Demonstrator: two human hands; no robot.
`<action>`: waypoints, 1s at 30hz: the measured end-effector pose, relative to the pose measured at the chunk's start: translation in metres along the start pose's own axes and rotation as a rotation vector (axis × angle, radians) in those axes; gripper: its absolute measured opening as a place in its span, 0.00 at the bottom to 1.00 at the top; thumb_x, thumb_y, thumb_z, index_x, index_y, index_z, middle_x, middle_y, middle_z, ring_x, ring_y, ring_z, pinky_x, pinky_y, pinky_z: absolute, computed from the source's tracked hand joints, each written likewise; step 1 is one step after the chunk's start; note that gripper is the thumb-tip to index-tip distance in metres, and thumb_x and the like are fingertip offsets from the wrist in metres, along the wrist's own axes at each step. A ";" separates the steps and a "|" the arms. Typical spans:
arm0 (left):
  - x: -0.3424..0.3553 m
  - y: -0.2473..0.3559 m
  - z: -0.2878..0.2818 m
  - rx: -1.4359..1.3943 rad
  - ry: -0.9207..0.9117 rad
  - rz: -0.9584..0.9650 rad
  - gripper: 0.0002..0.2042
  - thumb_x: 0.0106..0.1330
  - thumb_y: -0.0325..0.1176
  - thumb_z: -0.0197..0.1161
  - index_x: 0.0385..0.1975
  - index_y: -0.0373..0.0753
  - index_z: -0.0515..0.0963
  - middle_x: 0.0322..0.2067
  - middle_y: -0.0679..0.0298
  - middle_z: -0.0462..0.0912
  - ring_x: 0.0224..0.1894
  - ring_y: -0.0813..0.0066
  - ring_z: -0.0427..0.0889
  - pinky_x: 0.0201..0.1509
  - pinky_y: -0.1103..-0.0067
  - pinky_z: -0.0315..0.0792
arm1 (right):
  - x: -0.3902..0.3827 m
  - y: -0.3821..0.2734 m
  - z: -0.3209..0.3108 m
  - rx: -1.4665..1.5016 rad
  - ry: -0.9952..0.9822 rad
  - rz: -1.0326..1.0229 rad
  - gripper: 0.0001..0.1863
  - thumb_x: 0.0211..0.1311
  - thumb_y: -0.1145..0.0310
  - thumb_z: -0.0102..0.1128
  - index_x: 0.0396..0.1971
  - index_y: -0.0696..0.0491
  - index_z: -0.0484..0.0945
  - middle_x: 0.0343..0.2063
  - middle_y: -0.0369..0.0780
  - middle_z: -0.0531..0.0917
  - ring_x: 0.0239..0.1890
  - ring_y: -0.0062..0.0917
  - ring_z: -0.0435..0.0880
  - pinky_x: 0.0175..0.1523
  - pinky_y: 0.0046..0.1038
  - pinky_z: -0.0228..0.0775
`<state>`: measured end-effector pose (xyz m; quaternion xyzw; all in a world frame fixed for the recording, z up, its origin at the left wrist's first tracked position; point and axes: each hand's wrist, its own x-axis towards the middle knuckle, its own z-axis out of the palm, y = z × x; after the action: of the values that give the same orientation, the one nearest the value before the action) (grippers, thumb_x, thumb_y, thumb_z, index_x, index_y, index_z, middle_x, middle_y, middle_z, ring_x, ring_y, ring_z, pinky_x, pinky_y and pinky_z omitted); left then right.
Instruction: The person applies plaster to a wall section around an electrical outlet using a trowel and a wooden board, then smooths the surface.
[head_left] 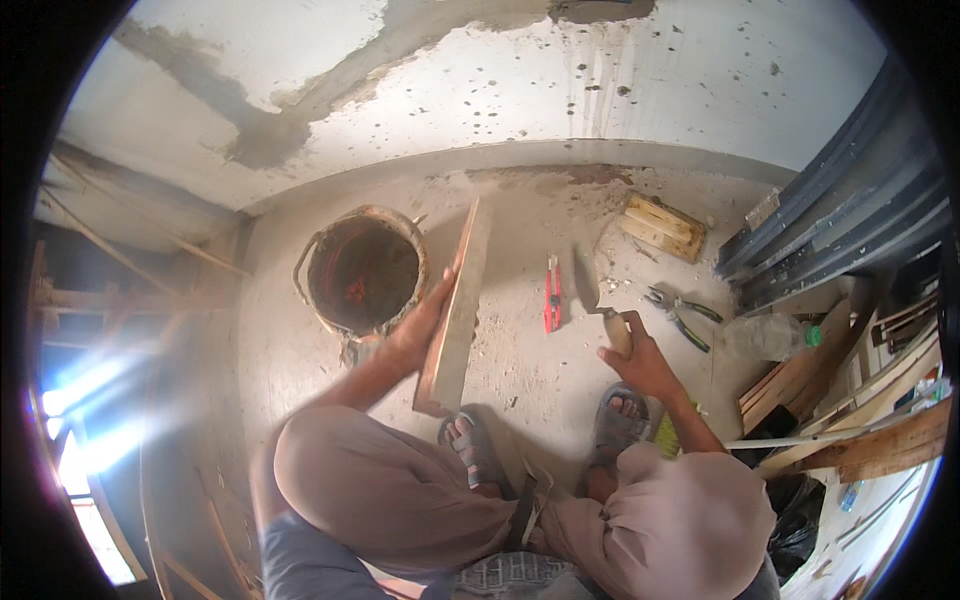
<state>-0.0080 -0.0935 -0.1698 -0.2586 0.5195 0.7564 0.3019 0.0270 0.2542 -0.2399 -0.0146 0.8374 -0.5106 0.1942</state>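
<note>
My left hand is closed on a long wooden board, which it holds on edge, tilted up from near my left foot. The board hides some of the fingers. In my right hand is a trowel, gripped by its wooden handle, with the pointed metal blade toward the wall. A round bucket, crusted at the rim and dark inside, stands just left of the board. Between the board and the trowel, a red utility knife lies on the floor.
Pliers with dark and green handles lie right of the trowel. Beyond them is a wooden block. A clear bottle with a green cap lies by scrap wood and dark corrugated sheets. A patched, spattered wall rises ahead.
</note>
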 end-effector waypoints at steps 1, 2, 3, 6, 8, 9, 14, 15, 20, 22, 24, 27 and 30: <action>0.005 -0.017 -0.008 -0.099 -0.049 -0.024 0.29 0.71 0.60 0.49 0.52 0.36 0.71 0.34 0.61 0.75 0.34 0.73 0.77 0.36 0.76 0.77 | 0.005 -0.007 -0.006 0.003 -0.030 0.072 0.22 0.61 0.59 0.62 0.46 0.58 0.70 0.33 0.53 0.80 0.35 0.47 0.82 0.41 0.40 0.72; 0.008 -0.028 -0.010 -0.268 -0.099 -0.062 0.29 0.71 0.59 0.49 0.51 0.35 0.71 0.35 0.61 0.75 0.33 0.72 0.76 0.36 0.77 0.76 | 0.006 -0.012 -0.013 -0.003 -0.051 0.154 0.22 0.63 0.57 0.61 0.46 0.58 0.69 0.30 0.53 0.81 0.33 0.47 0.82 0.40 0.40 0.72; 0.012 -0.038 -0.014 -0.438 -0.144 -0.102 0.28 0.71 0.58 0.48 0.51 0.34 0.71 0.35 0.61 0.74 0.33 0.72 0.75 0.35 0.77 0.76 | 0.008 -0.011 -0.016 -0.076 -0.018 0.044 0.23 0.65 0.54 0.59 0.47 0.59 0.68 0.25 0.53 0.79 0.30 0.48 0.81 0.37 0.39 0.71; 0.002 -0.075 -0.023 -0.619 -0.169 -0.168 0.26 0.73 0.55 0.48 0.50 0.33 0.70 0.36 0.59 0.73 0.32 0.72 0.74 0.32 0.78 0.76 | 0.019 -0.008 -0.020 -0.116 0.037 -0.126 0.25 0.64 0.54 0.60 0.47 0.60 0.69 0.27 0.54 0.79 0.30 0.50 0.80 0.36 0.40 0.70; -0.008 -0.098 -0.047 -0.561 -0.240 -0.183 0.25 0.73 0.54 0.48 0.51 0.35 0.71 0.36 0.59 0.73 0.32 0.72 0.74 0.31 0.79 0.75 | 0.036 -0.007 -0.010 -0.162 0.056 -0.145 0.30 0.59 0.50 0.65 0.49 0.60 0.69 0.28 0.54 0.80 0.32 0.47 0.82 0.37 0.40 0.72; -0.011 -0.108 -0.057 -0.652 -0.268 -0.197 0.23 0.73 0.53 0.47 0.52 0.38 0.71 0.36 0.59 0.73 0.32 0.72 0.74 0.31 0.79 0.75 | 0.050 0.001 0.001 -0.254 0.071 -0.161 0.32 0.57 0.50 0.66 0.49 0.61 0.69 0.29 0.54 0.80 0.33 0.44 0.82 0.38 0.39 0.73; -0.007 -0.139 -0.081 -0.867 -0.379 -0.175 0.21 0.74 0.53 0.47 0.52 0.43 0.72 0.36 0.59 0.74 0.30 0.71 0.75 0.29 0.80 0.76 | 0.113 0.013 0.078 -0.529 0.154 -0.115 0.33 0.52 0.50 0.70 0.51 0.56 0.69 0.36 0.51 0.80 0.39 0.44 0.83 0.41 0.42 0.77; -0.007 -0.139 -0.079 -0.836 -0.354 -0.176 0.21 0.73 0.53 0.48 0.52 0.43 0.72 0.36 0.59 0.74 0.30 0.71 0.75 0.29 0.79 0.76 | 0.120 0.011 0.086 -0.536 0.176 -0.106 0.33 0.51 0.51 0.70 0.51 0.55 0.69 0.37 0.50 0.79 0.39 0.43 0.83 0.42 0.42 0.77; -0.014 -0.127 -0.054 -0.648 -0.093 -0.124 0.22 0.70 0.56 0.50 0.45 0.41 0.70 0.33 0.62 0.75 0.27 0.73 0.74 0.21 0.79 0.72 | 0.120 0.030 0.082 -0.454 0.194 -0.101 0.28 0.48 0.59 0.68 0.51 0.51 0.71 0.38 0.47 0.79 0.39 0.38 0.84 0.42 0.40 0.77; -0.008 -0.121 -0.046 -0.610 -0.112 -0.137 0.22 0.70 0.56 0.49 0.46 0.42 0.70 0.34 0.62 0.74 0.27 0.73 0.74 0.23 0.79 0.73 | 0.091 0.025 0.046 -0.449 0.168 -0.017 0.25 0.50 0.60 0.67 0.49 0.50 0.73 0.38 0.46 0.79 0.37 0.37 0.83 0.42 0.40 0.76; -0.002 -0.113 -0.035 -0.596 -0.155 -0.138 0.21 0.71 0.55 0.49 0.47 0.43 0.71 0.34 0.62 0.75 0.28 0.73 0.74 0.25 0.79 0.74 | 0.058 0.059 0.003 -0.671 0.255 -0.210 0.23 0.52 0.60 0.66 0.47 0.51 0.74 0.39 0.47 0.79 0.35 0.40 0.83 0.41 0.40 0.76; 0.007 -0.105 -0.022 -0.609 -0.224 -0.120 0.20 0.71 0.52 0.50 0.48 0.41 0.72 0.34 0.60 0.75 0.29 0.72 0.74 0.28 0.79 0.75 | 0.004 0.096 -0.057 -0.749 0.325 -0.278 0.23 0.53 0.58 0.67 0.47 0.54 0.74 0.34 0.47 0.81 0.31 0.44 0.82 0.39 0.41 0.74; 0.024 -0.099 -0.019 -0.672 -0.341 -0.085 0.23 0.71 0.52 0.50 0.50 0.36 0.70 0.36 0.57 0.75 0.31 0.71 0.74 0.31 0.78 0.75 | -0.026 0.025 -0.094 -0.596 0.104 0.074 0.23 0.56 0.62 0.66 0.49 0.55 0.74 0.30 0.46 0.82 0.33 0.40 0.82 0.41 0.37 0.73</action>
<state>0.0493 -0.0796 -0.2554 -0.2349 0.1737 0.9035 0.3135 0.0238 0.3515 -0.2156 -0.0144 0.9592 -0.2349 0.1568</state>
